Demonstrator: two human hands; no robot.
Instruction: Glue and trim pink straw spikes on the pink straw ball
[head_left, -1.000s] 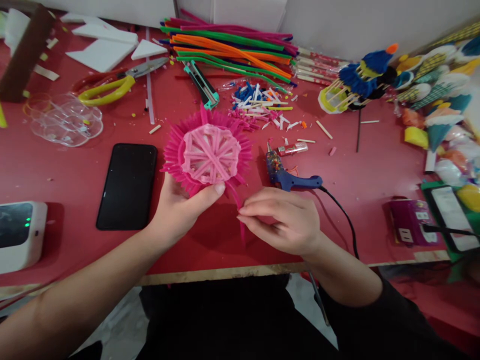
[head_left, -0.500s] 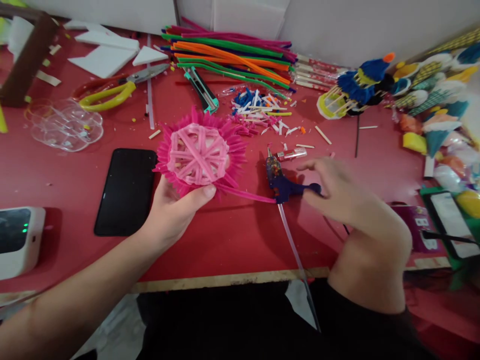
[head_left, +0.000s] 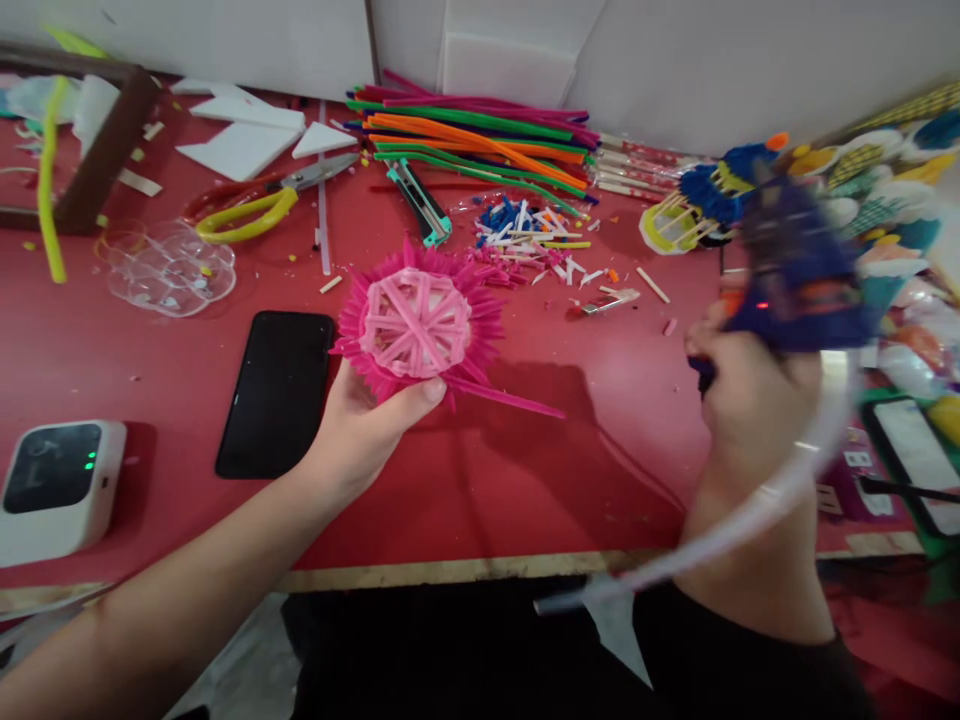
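Observation:
Left of the middle, my left hand (head_left: 375,415) holds a round craft piece (head_left: 420,325) from below, the thumb on its lower edge. The piece has crossing light pink strips and a spiky dark pink fringe. A loose pink strip (head_left: 517,402) sticks out from it to the right. My right hand (head_left: 757,390) is closed round the handle of a dark blue glue gun (head_left: 799,260), raised at the right and blurred, with a small red light showing. A long clear glue stick (head_left: 757,505) curves down from the gun.
A black phone (head_left: 276,395) lies left of the craft piece, near a white device (head_left: 64,490). Behind are pliers (head_left: 247,215), a cutter (head_left: 420,205), a pile of coloured pipe cleaners (head_left: 480,135) and small scraps (head_left: 525,225). A blue-and-yellow figure (head_left: 709,195) stands at the back right.
My right hand has taken hold of the glue gun and lifted it off the table to the right. The craft piece stays in my left hand; the view has shifted slightly.

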